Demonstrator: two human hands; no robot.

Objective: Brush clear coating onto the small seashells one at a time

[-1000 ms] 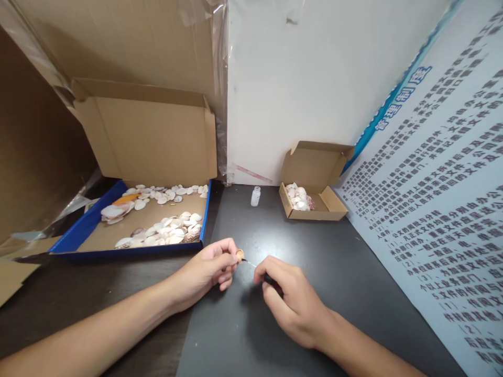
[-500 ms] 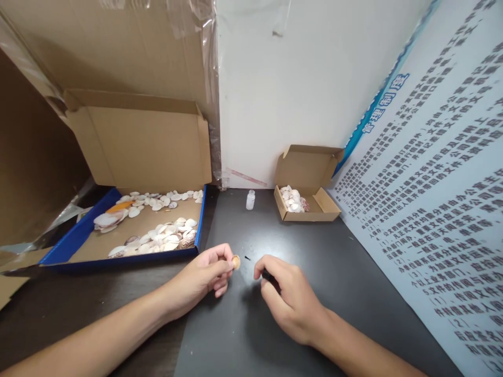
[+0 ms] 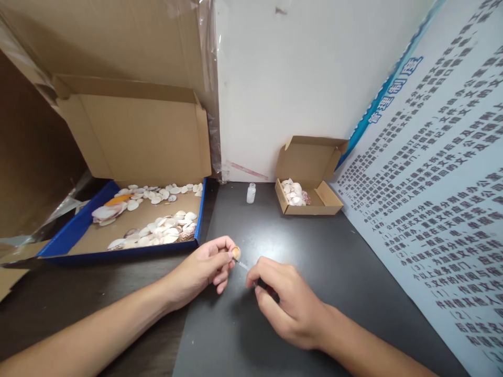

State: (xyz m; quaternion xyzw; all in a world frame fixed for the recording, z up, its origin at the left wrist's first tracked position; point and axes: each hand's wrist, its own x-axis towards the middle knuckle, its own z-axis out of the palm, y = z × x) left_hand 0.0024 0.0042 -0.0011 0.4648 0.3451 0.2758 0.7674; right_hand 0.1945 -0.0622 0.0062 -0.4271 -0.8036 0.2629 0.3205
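Between the thumb and fingers of my left hand [image 3: 210,262] is a small shell [image 3: 236,253], its orange-brown side showing. My right hand [image 3: 281,298] is closed around a thin brush [image 3: 242,266] with a clear shaft and a dark tip. That tip is at the lower edge of the shell and seems to touch it. Most of the brush's handle is hidden in my right fingers. Farther back on the dark table stands a small whitish bottle [image 3: 250,194] without a cap.
At the left, an open blue-edged box [image 3: 147,255] holds many white shells [image 3: 165,230] and a larger shell. A smaller open cardboard box [image 3: 314,210] with shells stands back right. A printed board [image 3: 432,183] leans along the right side.
My right hand has shifted slightly left, bringing the brush tip to the shell. My left hand still holds the shell, a little higher in view. The camera view has shifted slightly.
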